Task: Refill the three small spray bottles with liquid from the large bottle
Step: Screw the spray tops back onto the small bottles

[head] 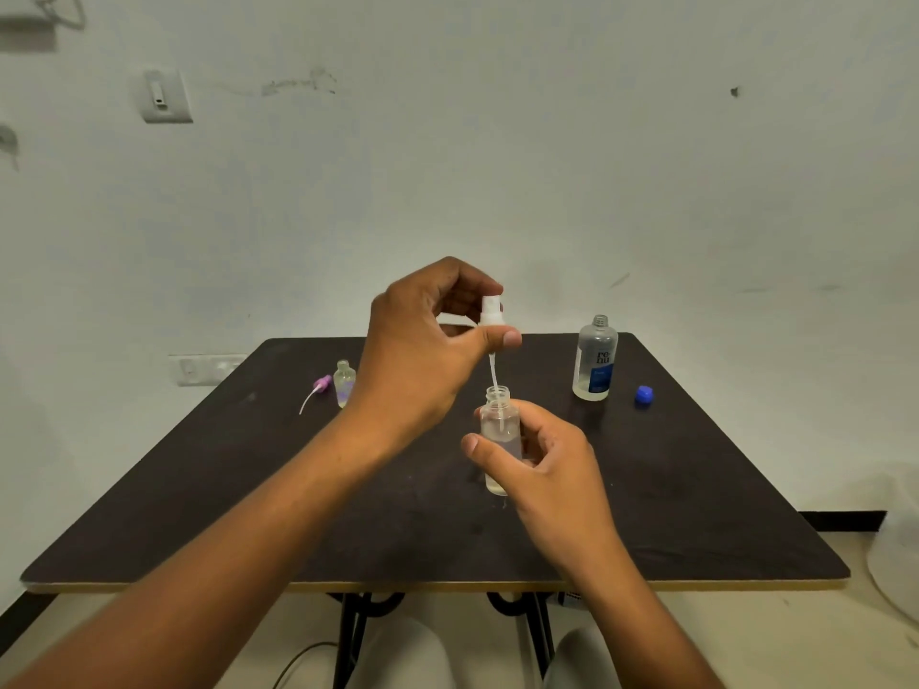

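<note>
bottle (501, 430) upright in right hand (552, 460) | sprayer (492, 315) tube down, left hand (422, 340)

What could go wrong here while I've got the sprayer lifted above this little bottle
The white spray head, pinched by your left hand, hangs with its dip tube only partly in the neck of the small clear bottle; the tube may drip on the table. Your right hand grips that open bottle, so a tilt could spill it. The large bottle stands uncapped, its blue cap beside it; a bump could spill it.
</note>
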A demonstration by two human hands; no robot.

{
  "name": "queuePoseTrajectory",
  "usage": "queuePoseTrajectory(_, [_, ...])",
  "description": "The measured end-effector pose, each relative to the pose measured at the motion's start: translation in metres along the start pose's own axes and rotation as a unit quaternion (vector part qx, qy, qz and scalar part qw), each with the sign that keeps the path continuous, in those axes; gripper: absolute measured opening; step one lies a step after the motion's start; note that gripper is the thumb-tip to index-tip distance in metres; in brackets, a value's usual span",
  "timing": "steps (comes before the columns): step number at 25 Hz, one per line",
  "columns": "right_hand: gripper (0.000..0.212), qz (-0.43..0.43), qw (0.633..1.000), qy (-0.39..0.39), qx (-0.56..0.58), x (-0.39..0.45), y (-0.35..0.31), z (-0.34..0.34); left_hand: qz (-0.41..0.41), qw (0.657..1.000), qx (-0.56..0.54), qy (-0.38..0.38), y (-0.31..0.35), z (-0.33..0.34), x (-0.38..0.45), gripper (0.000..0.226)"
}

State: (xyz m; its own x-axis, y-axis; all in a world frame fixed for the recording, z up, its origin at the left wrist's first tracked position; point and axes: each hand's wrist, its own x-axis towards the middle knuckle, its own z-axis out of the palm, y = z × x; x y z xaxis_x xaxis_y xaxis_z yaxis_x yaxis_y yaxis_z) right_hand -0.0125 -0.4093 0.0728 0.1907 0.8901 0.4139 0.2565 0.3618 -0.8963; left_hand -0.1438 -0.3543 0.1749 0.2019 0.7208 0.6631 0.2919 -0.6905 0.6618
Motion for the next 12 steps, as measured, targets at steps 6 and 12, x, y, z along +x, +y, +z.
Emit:
queuePoseTrajectory(6, [0.013, -0.019, 1.0, 0.009, 0.002, 0.002, -0.011, -0.001, -0.031, 0.998, -0.051, -0.015, 0.001, 0.007, -0.019, 0.022])
queuePoseTrajectory(12, [0.018, -0.019, 1.0, 0.007, -0.022, 0.001, -0.01, 0.0, -0.05, 0.997, -0.057, 0.001, -0.002, 0.008, -0.026, 0.024])
